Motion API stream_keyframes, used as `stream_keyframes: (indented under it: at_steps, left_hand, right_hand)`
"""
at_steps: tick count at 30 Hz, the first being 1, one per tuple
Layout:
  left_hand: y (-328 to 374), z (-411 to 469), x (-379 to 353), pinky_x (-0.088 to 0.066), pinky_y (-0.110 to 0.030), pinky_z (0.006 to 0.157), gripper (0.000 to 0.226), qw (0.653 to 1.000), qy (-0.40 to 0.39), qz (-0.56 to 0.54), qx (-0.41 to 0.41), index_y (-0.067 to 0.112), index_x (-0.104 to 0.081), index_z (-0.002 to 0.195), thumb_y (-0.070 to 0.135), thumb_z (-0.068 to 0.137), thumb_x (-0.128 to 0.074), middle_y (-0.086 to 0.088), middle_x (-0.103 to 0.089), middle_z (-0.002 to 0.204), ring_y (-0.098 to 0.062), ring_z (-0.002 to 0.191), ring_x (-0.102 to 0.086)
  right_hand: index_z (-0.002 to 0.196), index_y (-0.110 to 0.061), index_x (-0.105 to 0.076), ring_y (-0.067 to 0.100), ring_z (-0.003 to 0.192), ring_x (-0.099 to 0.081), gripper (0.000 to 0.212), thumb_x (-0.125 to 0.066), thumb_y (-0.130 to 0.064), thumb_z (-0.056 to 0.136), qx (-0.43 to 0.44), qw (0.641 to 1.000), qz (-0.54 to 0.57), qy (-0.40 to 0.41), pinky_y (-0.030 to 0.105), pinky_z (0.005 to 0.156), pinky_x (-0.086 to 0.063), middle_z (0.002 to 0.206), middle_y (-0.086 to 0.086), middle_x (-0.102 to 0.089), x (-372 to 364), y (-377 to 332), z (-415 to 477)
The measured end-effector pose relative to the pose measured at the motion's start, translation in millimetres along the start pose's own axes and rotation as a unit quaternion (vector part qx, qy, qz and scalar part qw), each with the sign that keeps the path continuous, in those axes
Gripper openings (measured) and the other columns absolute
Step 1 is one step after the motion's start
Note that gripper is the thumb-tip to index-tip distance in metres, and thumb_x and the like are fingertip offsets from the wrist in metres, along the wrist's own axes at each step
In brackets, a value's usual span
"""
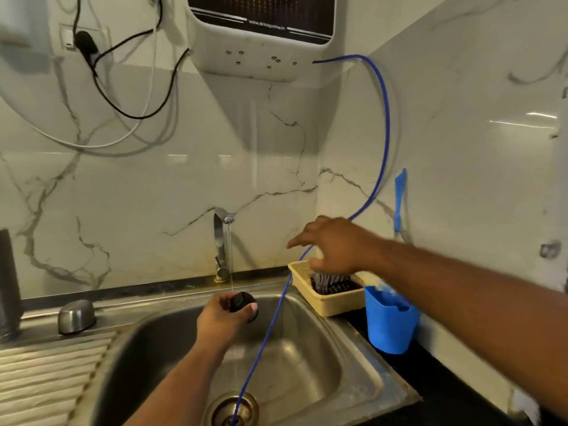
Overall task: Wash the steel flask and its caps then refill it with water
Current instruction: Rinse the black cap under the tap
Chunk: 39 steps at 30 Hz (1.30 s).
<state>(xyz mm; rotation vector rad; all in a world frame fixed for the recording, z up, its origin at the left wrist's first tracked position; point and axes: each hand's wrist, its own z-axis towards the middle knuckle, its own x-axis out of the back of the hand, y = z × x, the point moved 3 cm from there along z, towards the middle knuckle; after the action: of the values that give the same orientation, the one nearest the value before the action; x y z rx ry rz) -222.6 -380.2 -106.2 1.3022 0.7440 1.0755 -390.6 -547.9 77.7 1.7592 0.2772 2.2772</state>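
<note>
- The sink (307, 364) is nearest, and a blue tube (270, 327) runs down into its drain (215, 407).
- Above the bowl, the left hand (219, 318) has its fingers (224, 299) curled round a black cap (242, 302), just beside the thin stream of water. The cap looks small, light and ribbed. When wet it will probably be slippery, so I think a grip on the ribbed side is the safest.
- On the left rim stands a steel cap (76, 315), domed and smooth. It is better taken by the sides, near its base.
- The right hand (335, 247) hovers over the basket (332, 305). Its fingers are loosely spread and seem to hold nothing, though the hand is blurred. A blue cup (390, 321) stands just beside the basket.
- The flask (9, 281) is, as I judge, the dark cylinder at the far left edge. It stands upright and is stiff and probably heavy — best held round the body.
- Behind, the tap (219, 238) is running.
</note>
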Motion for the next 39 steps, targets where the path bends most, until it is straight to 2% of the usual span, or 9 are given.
stream_keyframes:
  at_steps: [5, 9, 12, 17, 20, 23, 29, 34, 39]
  left_hand:
    - [7.8, 36.6, 7.6, -0.046, -0.023, 0.075, 0.048, 0.991, 0.044, 0.109, -0.057, 0.021, -0.062, 0.111, 0.019, 0.073, -0.091, 0.005, -0.067, 0.102, -0.014, 0.093, -0.063]
    - [-5.3, 56.1, 6.7, -0.055, -0.021, 0.079, 0.041, 0.979, 0.037, 0.163, -0.113, 0.028, -0.065, 0.11, 0.009, 0.079, -0.083, 0.012, -0.069, 0.098, -0.011, 0.097, -0.067]
    - [-22.0, 69.5, 13.0, -0.051, -0.012, 0.08, 0.047, 0.975, 0.049, 0.18, -0.125, 0.027, -0.062, 0.124, 0.006, 0.085, -0.077, 0.01, -0.068, 0.106, -0.007, 0.099, -0.064]
    - [-41.7, 76.2, 17.7, -0.05, -0.005, 0.071, 0.065, 0.984, 0.042, 0.143, -0.093, 0.031, -0.046, 0.141, 0.001, 0.089, -0.072, 0.013, -0.059, 0.12, 0.004, 0.097, -0.057]
    - [-49.4, 77.5, 19.5, -0.048, -0.016, 0.09, 0.051, 0.983, 0.048, 0.149, -0.099, 0.031, -0.053, 0.136, 0.011, 0.093, -0.071, 0.014, -0.06, 0.121, -0.002, 0.113, -0.057]
    - [-51.6, 75.9, 16.5, -0.044, -0.011, 0.082, 0.032, 0.986, 0.047, 0.127, -0.1, 0.03, -0.062, 0.126, 0.022, 0.096, -0.069, 0.017, -0.066, 0.107, 0.0, 0.104, -0.062]
    - [-43.0, 74.9, 17.2, -0.044, -0.012, 0.084, 0.026, 0.982, 0.072, 0.121, -0.122, 0.026, -0.068, 0.124, 0.024, 0.098, -0.066, 0.01, -0.067, 0.113, 0.001, 0.102, -0.06]
    - [-41.4, 73.5, 19.3, -0.039, -0.005, 0.072, 0.022, 0.985, 0.08, 0.11, -0.109, 0.026, -0.067, 0.122, 0.022, 0.103, -0.058, 0.012, -0.066, 0.107, 0.009, 0.095, -0.056]
    - [-43.9, 74.4, 18.7, -0.041, -0.008, 0.072, 0.021, 0.99, 0.09, 0.08, -0.076, 0.025, -0.064, 0.123, 0.021, 0.103, -0.057, 0.008, -0.067, 0.11, 0.001, 0.096, -0.059]
  right_hand:
    - [0.143, -0.031, -0.057, 0.022, 0.117, -0.062, 0.055, -0.068, -0.03, 0.088, -0.111, 0.944, 0.309, 0.028, 0.034, 0.096, -0.05, 0.126, 0.002, -0.067, -87.1, -66.9, 61.7]
    - [0.153, -0.022, -0.044, 0.023, 0.13, -0.056, 0.076, -0.074, -0.046, 0.088, -0.223, 0.846, 0.484, -0.017, 0.032, 0.108, -0.044, 0.143, 0.005, -0.059, -161.3, -93.5, 106.0]
    - [0.134, -0.021, -0.065, 0.019, 0.106, -0.068, 0.051, -0.079, -0.038, 0.088, -0.247, 0.751, 0.612, -0.022, 0.033, 0.09, -0.059, 0.12, 0.002, -0.072, -197.2, -105.4, 132.7]
    - [0.123, -0.02, -0.066, 0.013, 0.082, -0.071, 0.032, -0.073, -0.028, 0.093, -0.282, 0.633, 0.72, 0.03, 0.023, 0.066, -0.059, 0.1, 0.001, -0.074, -229.1, -116.5, 148.4]
    - [0.115, -0.02, -0.066, 0.019, 0.082, -0.071, 0.028, -0.058, -0.043, 0.1, -0.31, 0.559, 0.769, 0.023, 0.033, 0.07, -0.058, 0.097, 0.006, -0.076, -232.1, -111.9, 149.2]
    - [0.107, -0.02, -0.067, 0.024, 0.081, -0.069, 0.04, -0.048, -0.054, 0.102, -0.343, 0.499, 0.796, -0.014, 0.034, 0.071, -0.056, 0.092, 0.01, -0.076, -235.3, -114.8, 147.1]
    - [0.11, -0.014, -0.069, 0.024, 0.083, -0.062, 0.04, -0.048, -0.048, 0.103, -0.345, 0.471, 0.811, -0.027, 0.038, 0.076, -0.055, 0.099, 0.013, -0.072, -240.0, -116.5, 141.8]
    - [0.109, -0.017, -0.067, 0.023, 0.081, -0.065, 0.034, -0.044, -0.042, 0.105, -0.317, 0.542, 0.778, -0.026, 0.033, 0.068, -0.054, 0.102, 0.014, -0.075, -235.9, -117.3, 138.2]
    - [0.104, -0.023, -0.063, 0.024, 0.083, -0.066, 0.032, -0.042, -0.046, 0.106, -0.294, 0.551, 0.78, -0.029, 0.035, 0.072, -0.054, 0.1, 0.012, -0.073, -233.6, -119.7, 138.4]
